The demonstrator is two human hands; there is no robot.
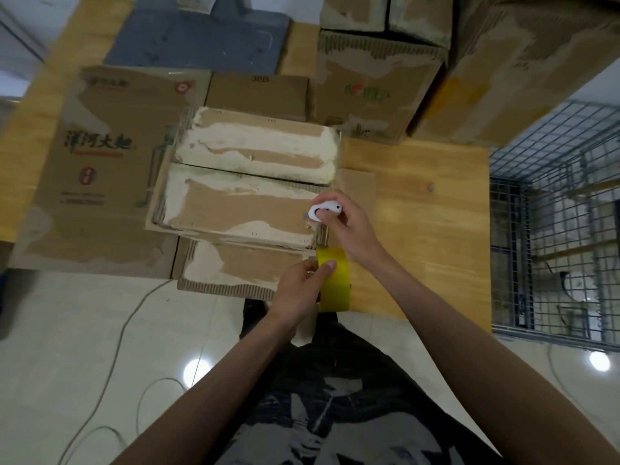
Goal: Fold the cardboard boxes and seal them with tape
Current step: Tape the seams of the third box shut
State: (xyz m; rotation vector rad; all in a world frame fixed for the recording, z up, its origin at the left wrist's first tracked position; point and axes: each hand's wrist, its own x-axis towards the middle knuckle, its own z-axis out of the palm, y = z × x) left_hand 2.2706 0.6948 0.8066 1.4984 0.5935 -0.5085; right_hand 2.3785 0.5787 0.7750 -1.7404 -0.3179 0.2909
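A worn cardboard box [245, 182] with its top flaps folded shut lies on the wooden table [429, 209]. Torn white patches mark its flaps. My left hand [302, 290] grips a yellow tape roll [333, 283] at the box's near right corner. A strip of tape runs from the roll up to that corner. My right hand [349, 226] holds a small white cutter [323, 209] over the right end of the box, just above the roll.
A flattened printed box [104, 169] lies on the left of the table. More folded boxes [379, 62] are stacked at the back right. A wire cage [553, 213] stands to the right. Cables trail on the tiled floor [100, 347].
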